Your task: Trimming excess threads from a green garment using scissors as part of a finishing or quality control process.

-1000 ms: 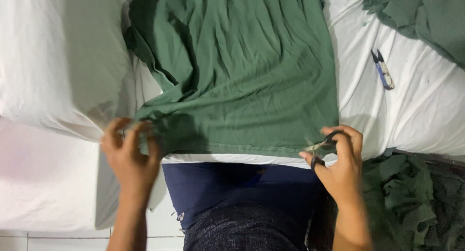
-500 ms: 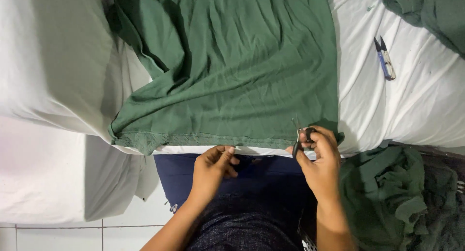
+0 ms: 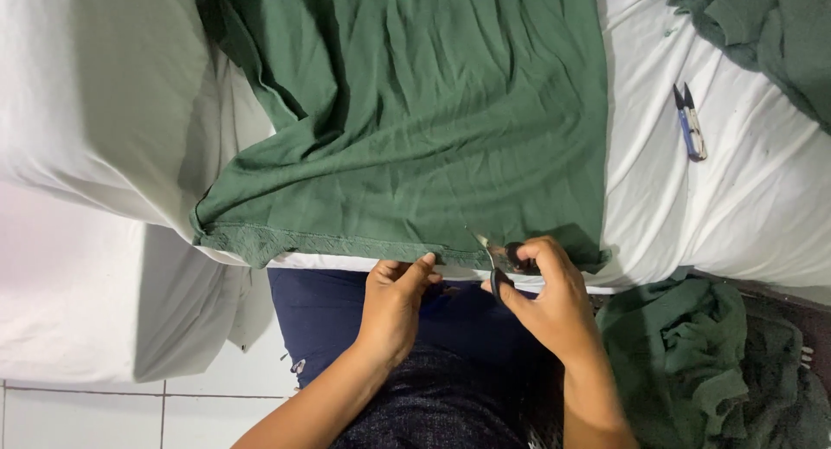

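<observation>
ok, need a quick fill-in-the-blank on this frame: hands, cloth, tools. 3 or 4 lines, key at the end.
1. The right hand holds small ____ at the hem of the green garment.
2. The left hand pinches the garment's near ____.
3. A blue thread snipper lies on the ____ sheet, to the right of the garment.
4. A heap of green cloth sits beside the ____ forearm.

Missing words: scissors; hem; white; right

Green cloth (image 3: 415, 120) lies spread and creased before me, near hem at the worktop edge; my snips (image 3: 498, 260) sit at that hem.
</observation>
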